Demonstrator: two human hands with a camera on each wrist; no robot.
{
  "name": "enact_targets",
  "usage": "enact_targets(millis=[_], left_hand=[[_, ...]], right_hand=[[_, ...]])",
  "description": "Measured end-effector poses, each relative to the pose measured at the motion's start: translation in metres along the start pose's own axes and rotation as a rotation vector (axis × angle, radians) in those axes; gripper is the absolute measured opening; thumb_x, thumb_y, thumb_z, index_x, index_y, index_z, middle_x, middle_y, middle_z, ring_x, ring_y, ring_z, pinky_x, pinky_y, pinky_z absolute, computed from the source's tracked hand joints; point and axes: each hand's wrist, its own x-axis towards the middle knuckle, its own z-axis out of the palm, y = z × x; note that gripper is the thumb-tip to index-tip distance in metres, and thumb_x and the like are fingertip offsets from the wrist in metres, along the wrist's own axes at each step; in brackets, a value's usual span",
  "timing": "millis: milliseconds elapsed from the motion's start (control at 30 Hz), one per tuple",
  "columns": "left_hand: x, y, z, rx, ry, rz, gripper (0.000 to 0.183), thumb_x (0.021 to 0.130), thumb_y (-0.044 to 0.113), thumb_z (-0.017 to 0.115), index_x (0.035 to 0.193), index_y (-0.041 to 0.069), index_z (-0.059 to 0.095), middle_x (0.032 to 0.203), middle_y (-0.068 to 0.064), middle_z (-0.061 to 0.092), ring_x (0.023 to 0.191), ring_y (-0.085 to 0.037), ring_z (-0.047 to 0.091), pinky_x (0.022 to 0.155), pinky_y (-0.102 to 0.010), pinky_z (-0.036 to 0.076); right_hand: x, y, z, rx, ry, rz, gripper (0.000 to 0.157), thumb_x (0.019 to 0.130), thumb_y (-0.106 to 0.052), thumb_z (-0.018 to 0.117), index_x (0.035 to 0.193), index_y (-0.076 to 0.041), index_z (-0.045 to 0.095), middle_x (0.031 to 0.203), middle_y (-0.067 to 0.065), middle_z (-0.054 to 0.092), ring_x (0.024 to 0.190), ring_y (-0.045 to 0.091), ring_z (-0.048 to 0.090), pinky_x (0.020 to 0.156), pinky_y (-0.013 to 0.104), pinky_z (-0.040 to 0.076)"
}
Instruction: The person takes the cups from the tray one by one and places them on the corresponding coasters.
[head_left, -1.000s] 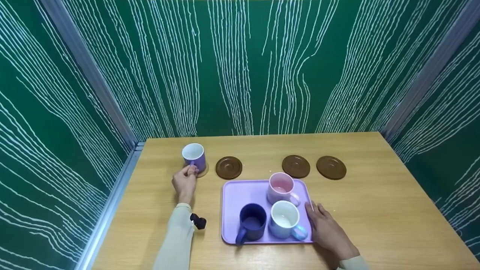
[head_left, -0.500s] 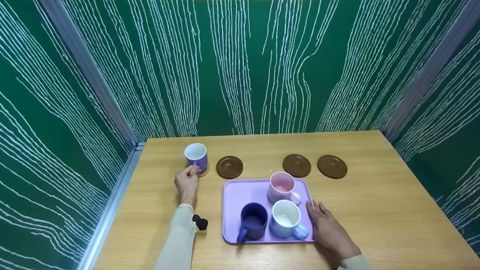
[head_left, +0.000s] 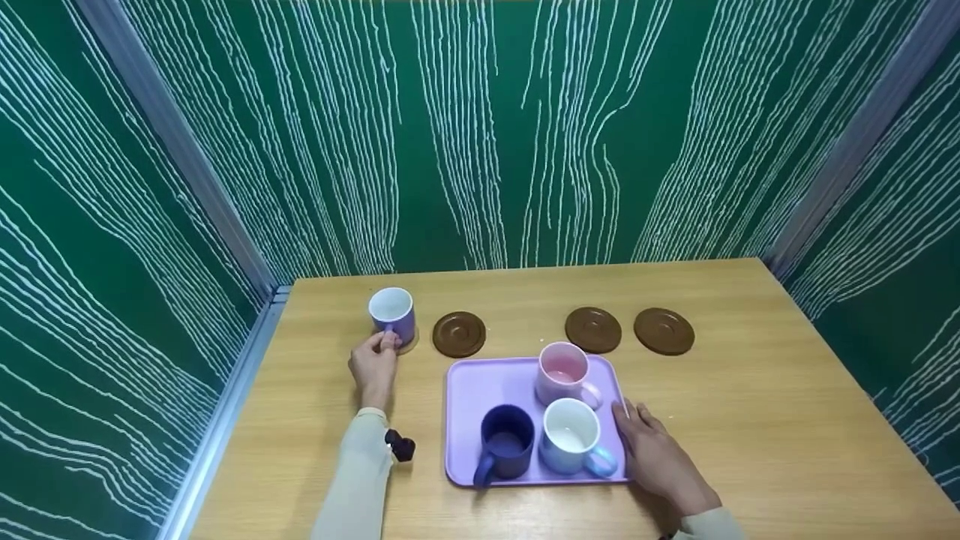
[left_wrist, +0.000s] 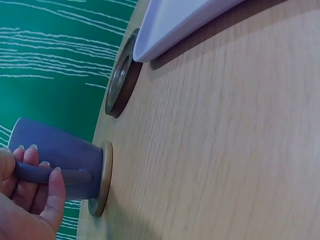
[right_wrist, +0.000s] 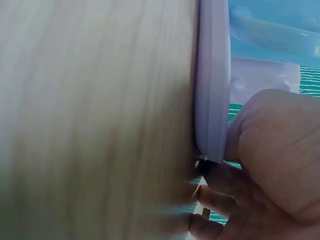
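At the far left of the table, my left hand point(head_left: 373, 369) pinches the handle of a purple mug point(head_left: 403, 324). The mug stands upright on a light round coaster point(left_wrist: 103, 187). My right hand point(head_left: 664, 461) holds the right edge of a lilac tray point(head_left: 480, 381); in the right wrist view the thumb lies over the rim and the other fingers bend beside it near the table. On the tray stand a pink mug point(head_left: 556, 390), a pale blue mug point(head_left: 561, 456) with a white inside, and a dark blue mug point(head_left: 513, 461).
Behind the tray lie three brown round coasters, one left of centre point(head_left: 459, 334), one to the right point(head_left: 593, 330) and one farther right point(head_left: 664, 331). Green walls with white lines stand beyond the wooden table point(head_left: 780, 420) at the back and both sides.
The purple mug and my left hand have shifted very slightly right over the coaster, then stayed still. My right hand and the tray look unmoved.
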Motion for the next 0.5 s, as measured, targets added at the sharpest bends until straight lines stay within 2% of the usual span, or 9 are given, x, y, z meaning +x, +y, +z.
enact_targets(millis=[500], left_hand=[[-0.0033,-0.0006,-0.0002,-0.024,0.001,-0.015,0.017,0.097,0.021,0.072,0.096,0.007,0.082,0.092,-0.008,0.079,0.093,-0.025,0.072,0.093,-0.04,0.053]], right_hand=[[0.0019,0.001,0.0008,0.026,-0.062,0.05,0.057,0.105,-0.015,0.054,0.158,-0.001,0.037,0.163,0.025,0.035,0.147,0.056,0.03,0.111,0.072,0.034]])
